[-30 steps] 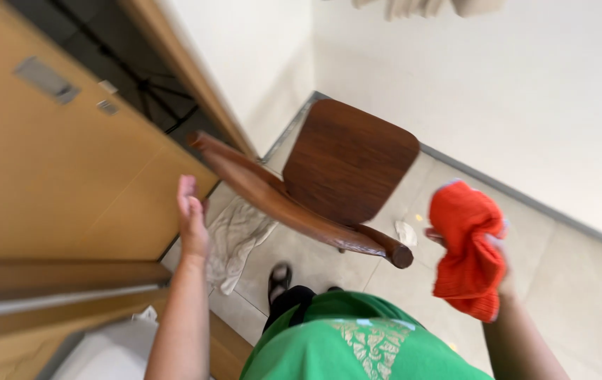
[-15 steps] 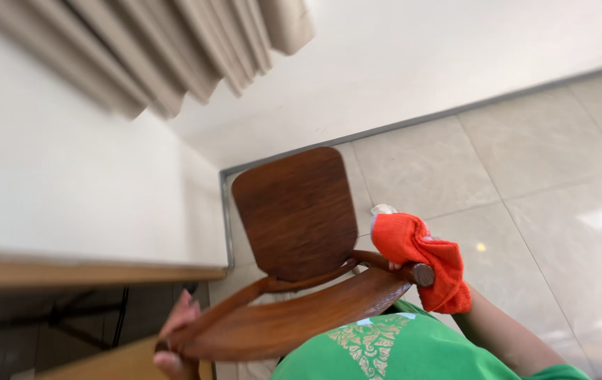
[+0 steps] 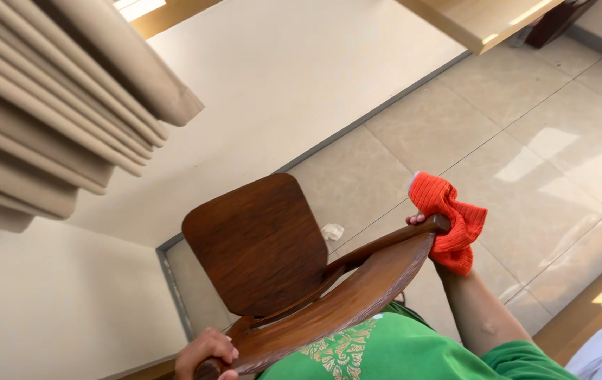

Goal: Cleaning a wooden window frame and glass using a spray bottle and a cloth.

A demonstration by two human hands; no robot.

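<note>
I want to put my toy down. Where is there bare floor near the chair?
The tiled floor right of the wooden chair, out toward the wall, is bare. Behind the seat a small white scrap lies by the baseboard. The chair's backrest is crowded: both hands grip it.

Surroundings: floor, wall, curtain, furniture edges

Beige glossy floor tiles [image 3: 526,169] meet a cream wall [image 3: 294,77] along a grey skirting strip [image 3: 385,105]. A pleated beige curtain [image 3: 55,105] hangs upper left. A small white crumpled scrap [image 3: 332,231] lies on the tiles. A light wooden panel [image 3: 484,24] projects at the top edge.
</note>
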